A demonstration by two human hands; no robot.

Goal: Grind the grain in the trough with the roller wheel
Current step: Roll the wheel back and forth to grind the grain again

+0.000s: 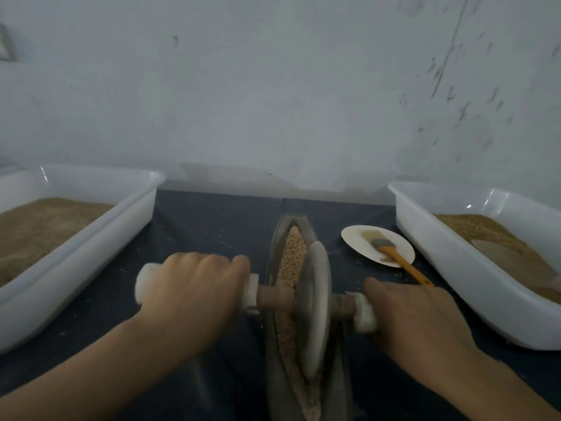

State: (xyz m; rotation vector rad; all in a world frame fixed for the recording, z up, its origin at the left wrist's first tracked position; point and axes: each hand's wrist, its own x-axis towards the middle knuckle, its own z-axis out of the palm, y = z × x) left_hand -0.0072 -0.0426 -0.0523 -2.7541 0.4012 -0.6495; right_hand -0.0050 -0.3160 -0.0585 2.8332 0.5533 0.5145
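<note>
roller wheel point(315, 308) upright in trough point(274, 238) on grain point(293, 253); left hand point(194, 287) and right hand point(416, 323) each grasping an axle handle

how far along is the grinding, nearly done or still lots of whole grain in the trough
Partly done. Grain near the person, under the roller wheel, looks finer and crushed. In hand: left hand and right hand each hold an axle grip, wheel in the trough. Left: the far grain still looks whole.
</note>
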